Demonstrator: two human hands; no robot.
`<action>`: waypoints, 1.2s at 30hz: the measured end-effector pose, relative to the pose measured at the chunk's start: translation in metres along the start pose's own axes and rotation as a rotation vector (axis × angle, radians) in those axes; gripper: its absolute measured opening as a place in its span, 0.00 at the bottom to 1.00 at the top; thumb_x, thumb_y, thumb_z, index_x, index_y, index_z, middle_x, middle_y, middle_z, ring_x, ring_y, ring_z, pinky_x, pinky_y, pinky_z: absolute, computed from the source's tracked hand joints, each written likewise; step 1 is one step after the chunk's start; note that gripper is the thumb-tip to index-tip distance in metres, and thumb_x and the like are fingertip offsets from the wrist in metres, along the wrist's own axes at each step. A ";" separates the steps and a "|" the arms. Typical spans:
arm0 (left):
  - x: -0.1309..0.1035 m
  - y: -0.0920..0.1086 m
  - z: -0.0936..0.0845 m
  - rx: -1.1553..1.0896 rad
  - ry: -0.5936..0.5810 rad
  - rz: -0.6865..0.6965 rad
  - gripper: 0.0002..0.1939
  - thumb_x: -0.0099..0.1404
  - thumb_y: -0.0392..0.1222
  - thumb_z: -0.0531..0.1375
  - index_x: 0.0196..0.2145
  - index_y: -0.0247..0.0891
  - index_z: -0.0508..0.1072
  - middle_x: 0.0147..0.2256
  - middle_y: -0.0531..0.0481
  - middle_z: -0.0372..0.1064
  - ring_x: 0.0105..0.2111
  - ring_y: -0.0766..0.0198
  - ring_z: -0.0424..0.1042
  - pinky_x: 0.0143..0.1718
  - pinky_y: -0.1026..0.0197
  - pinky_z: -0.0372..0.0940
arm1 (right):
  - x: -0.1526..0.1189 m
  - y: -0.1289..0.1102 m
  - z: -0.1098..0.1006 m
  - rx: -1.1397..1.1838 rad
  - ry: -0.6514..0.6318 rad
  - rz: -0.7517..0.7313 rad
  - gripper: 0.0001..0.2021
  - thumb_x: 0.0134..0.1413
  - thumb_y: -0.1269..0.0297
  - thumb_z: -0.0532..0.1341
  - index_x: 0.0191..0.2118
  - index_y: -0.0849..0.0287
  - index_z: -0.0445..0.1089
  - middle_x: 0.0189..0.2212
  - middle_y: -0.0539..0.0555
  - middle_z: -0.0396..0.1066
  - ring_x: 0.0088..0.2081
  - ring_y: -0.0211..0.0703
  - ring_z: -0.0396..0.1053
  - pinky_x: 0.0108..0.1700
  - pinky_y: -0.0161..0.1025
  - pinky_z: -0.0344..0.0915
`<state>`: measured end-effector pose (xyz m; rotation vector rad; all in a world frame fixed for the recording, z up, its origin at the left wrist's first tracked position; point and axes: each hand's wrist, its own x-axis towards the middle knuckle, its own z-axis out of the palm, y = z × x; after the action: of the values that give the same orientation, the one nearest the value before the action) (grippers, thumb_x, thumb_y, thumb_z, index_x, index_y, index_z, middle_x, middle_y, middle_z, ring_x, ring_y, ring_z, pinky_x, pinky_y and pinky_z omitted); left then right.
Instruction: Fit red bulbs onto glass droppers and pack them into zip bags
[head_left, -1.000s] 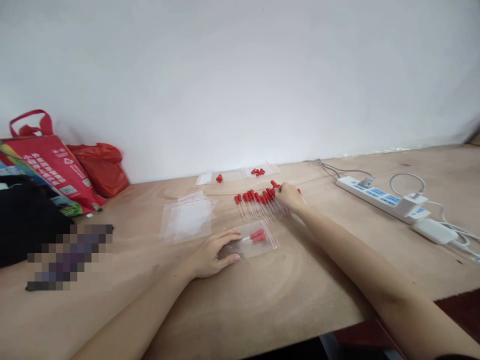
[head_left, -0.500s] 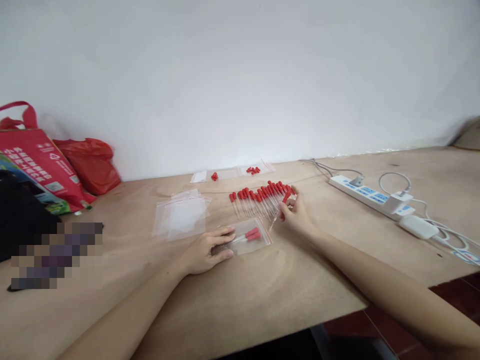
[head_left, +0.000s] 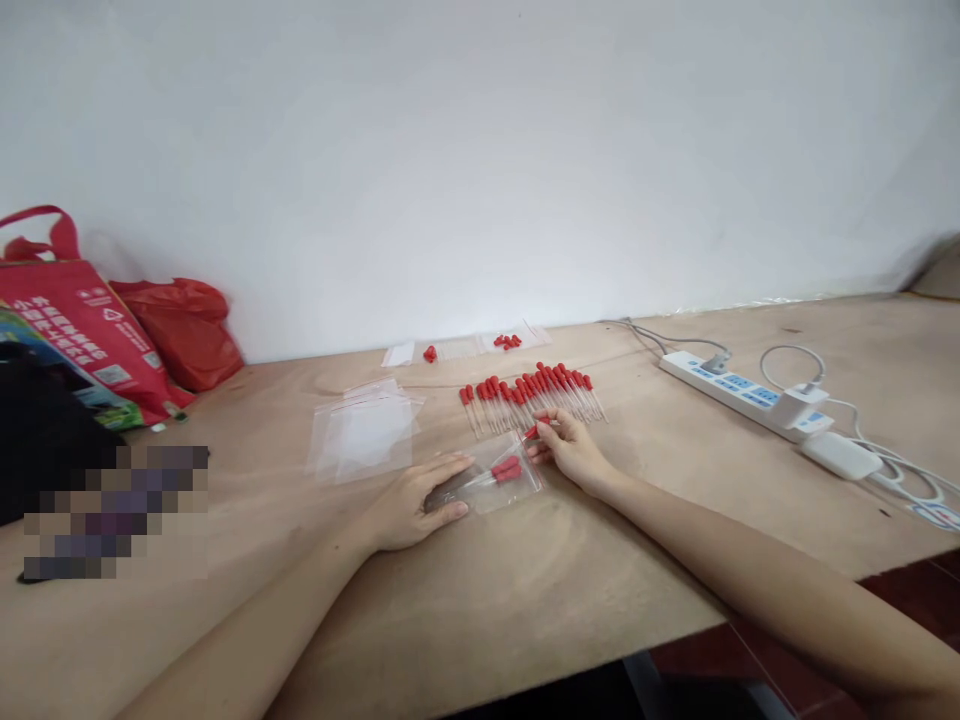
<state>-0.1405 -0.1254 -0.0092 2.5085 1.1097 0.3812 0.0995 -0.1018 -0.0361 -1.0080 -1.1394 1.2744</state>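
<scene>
A clear zip bag (head_left: 480, 500) lies flat on the wooden table, with red-bulbed droppers (head_left: 506, 468) inside. My left hand (head_left: 420, 505) rests on the bag's left end, fingers and thumb spread along its two sides. At the bag's right-hand mouth, my right hand (head_left: 566, 450) pinches another dropper (head_left: 536, 430) by its red bulb. The thin tube of that dropper points left into or over the bag; I cannot tell which. Just behind, a row of loose droppers (head_left: 525, 390) lies side by side, red bulbs toward the wall.
A stack of clear bags (head_left: 367, 435) lies left of the droppers. Near the wall are small red bulbs (head_left: 508, 341) on plastic bags. A power strip (head_left: 739, 390) with cables and a white adapter (head_left: 840, 455) sits to the right. Red bags (head_left: 184, 330) stand at left.
My right hand has moved left and nearer, from the end of the dropper row to the bag's mouth, carrying a dropper. My left hand has stayed on the bag.
</scene>
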 end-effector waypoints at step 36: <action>-0.001 -0.003 0.000 -0.038 -0.049 0.060 0.25 0.61 0.50 0.53 0.54 0.38 0.60 0.56 0.44 0.53 0.56 0.56 0.52 0.56 0.49 0.49 | 0.082 -0.021 0.000 -1.355 0.230 0.070 0.14 0.47 0.72 0.55 0.43 0.68 0.62 0.40 0.66 0.68 0.42 0.49 0.67 0.38 0.37 0.60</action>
<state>-0.1435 -0.1241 -0.0108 2.5082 1.0018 0.3514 0.0997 -0.0214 -0.0094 -2.0883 -1.7866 0.2449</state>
